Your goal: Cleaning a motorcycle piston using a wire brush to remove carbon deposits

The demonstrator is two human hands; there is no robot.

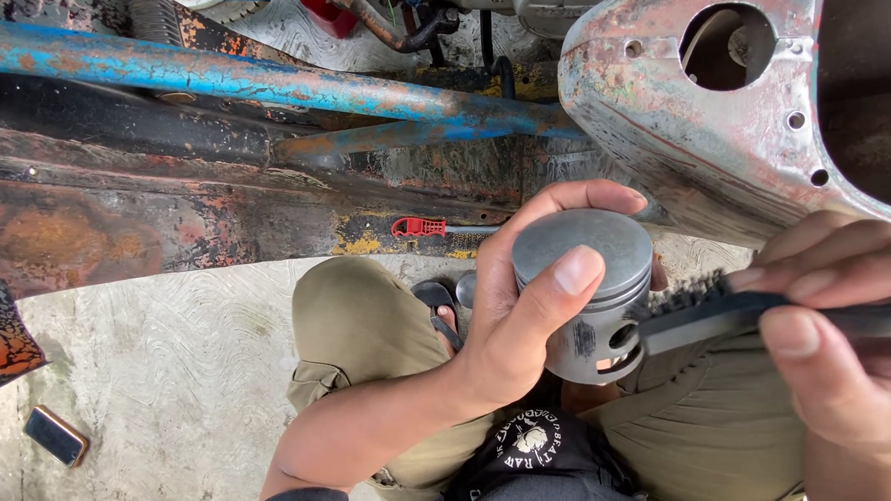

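- The grey metal piston [586, 287] is sitting in front of the person's lap, above the knees, crown facing the camera, with its ring grooves and pin bore on the side turned toward the brush.
- The left hand [523, 314] is wrapping around the piston, thumb lying across the crown and fingers curling behind the skirt; the hold is closed on the part.
- The right hand [842, 338] is closing on the handle of a black brush [709, 304], whose bristles are touching the piston's side at the ring grooves.
- Risk: the piston is looking smooth, so a hard brush stroke is likely to twist it out of the thumb's hold; a drop onto the concrete floor [180, 369] could dent the skirt.
- Risk: heavy bristle pressure may be scoring the groove edges.
- Risk: the left fingertips are lying close to the brush path and may be getting scraped.
- Outward: a red-handled tool [421, 227] is lying on the rusty frame [116, 216], below the blue tube [253, 77]; a phone [56, 436] is resting on the floor, well apart.
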